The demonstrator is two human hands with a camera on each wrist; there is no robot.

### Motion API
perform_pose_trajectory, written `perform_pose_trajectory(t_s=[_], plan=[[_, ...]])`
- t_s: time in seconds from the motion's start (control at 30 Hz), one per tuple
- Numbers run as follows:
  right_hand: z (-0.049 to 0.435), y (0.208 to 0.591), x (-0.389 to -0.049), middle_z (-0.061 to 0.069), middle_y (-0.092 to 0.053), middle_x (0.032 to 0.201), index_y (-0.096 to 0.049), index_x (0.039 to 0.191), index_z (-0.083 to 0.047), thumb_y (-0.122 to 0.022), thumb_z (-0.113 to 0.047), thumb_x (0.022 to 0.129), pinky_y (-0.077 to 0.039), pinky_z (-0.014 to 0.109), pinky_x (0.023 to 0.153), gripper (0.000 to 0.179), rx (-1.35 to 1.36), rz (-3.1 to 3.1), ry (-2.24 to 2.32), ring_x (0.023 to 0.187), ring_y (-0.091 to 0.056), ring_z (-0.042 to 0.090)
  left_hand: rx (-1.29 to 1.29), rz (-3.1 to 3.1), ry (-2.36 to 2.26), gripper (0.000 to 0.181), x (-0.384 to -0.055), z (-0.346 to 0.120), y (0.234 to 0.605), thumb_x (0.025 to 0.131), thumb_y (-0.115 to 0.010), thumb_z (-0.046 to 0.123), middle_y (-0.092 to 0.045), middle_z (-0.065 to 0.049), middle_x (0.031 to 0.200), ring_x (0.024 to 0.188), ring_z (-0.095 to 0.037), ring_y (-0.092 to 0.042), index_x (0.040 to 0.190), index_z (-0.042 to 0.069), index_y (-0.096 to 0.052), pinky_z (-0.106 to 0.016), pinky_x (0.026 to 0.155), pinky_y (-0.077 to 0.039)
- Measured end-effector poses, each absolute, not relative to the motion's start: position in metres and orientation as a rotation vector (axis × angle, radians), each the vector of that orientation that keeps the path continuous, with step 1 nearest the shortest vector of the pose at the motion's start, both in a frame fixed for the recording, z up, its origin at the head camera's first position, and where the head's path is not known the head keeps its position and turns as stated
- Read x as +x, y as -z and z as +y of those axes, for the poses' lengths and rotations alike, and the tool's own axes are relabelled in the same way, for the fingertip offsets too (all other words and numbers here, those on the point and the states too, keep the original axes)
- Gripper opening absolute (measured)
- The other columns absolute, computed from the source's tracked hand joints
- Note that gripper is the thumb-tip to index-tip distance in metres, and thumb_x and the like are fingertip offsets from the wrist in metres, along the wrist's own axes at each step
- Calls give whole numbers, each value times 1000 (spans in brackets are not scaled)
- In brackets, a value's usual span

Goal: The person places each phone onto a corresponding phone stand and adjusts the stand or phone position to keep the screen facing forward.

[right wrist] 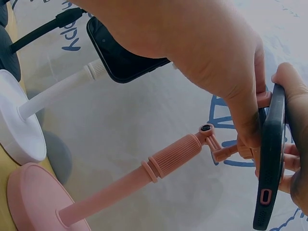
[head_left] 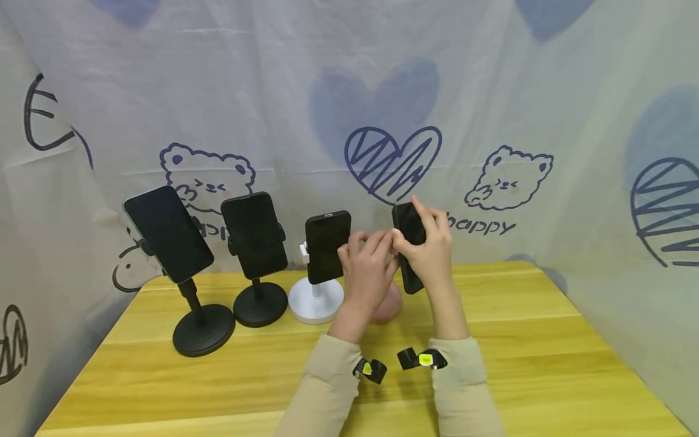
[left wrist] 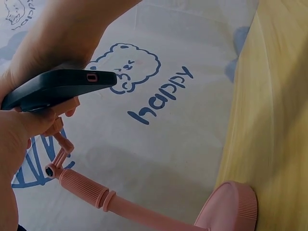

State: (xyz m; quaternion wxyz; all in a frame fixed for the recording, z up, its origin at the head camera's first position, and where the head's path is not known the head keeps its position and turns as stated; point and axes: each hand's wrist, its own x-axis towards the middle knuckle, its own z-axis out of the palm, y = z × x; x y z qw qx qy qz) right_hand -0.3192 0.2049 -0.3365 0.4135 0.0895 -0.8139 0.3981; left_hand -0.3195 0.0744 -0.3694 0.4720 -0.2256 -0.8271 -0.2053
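My right hand grips a dark smartphone by its long edges, fingers spread over it. The phone stands tilted at the clamp of a pink phone stand. My left hand pinches the pink clamp beside the phone, thumb against its underside. In the left wrist view the phone's port end faces the camera. The stand's round pink base rests on the table, partly behind my left hand in the head view. How far the clamp's arms reach round the phone is partly hidden by fingers.
To the left, three more stands each hold a phone: a white stand, a black stand and a taller black stand. They line the wooden table near its back. A printed curtain hangs behind.
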Motion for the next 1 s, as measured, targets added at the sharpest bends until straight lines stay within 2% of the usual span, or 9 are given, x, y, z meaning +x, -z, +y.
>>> perform_pose_trajectory(t_s=[0.27, 0.5, 0.77, 1.0], plan=[[203, 331, -319, 25, -50, 125, -51, 143, -20, -80, -30, 79, -48, 56, 90, 71, 222, -2061, -993, 110, -53, 41, -546, -1994, 505, 15, -323, 75, 369, 88, -70, 27, -67, 7, 116, 107, -21, -46, 102, 22, -70, -37, 78, -30], [198, 327, -313, 22, -47, 131, -48, 145, -19, -71, -34, 85, -50, 55, 86, 66, 170, -2112, -1056, 109, -53, 39, -536, -2007, 484, 27, -322, 75, 368, 89, -71, 30, -67, 8, 117, 105, -20, -47, 114, 22, -70, -37, 78, -30], [196, 329, -314, 21, -44, 132, -43, 148, -21, -66, -38, 87, -51, 55, 86, 67, 163, -2162, -1033, 108, -53, 39, -538, -2015, 483, 29, -322, 71, 369, 89, -70, 31, -68, 9, 118, 103, -20, -47, 117, 23, -70, -37, 77, -31], [199, 328, -315, 22, -46, 131, -46, 146, -23, -68, -38, 86, -50, 55, 86, 65, 153, -2143, -1015, 108, -53, 38, -554, -2014, 461, 33, -321, 71, 366, 90, -69, 31, -68, 9, 118, 104, -19, -47, 121, 22, -69, -38, 79, -31]])
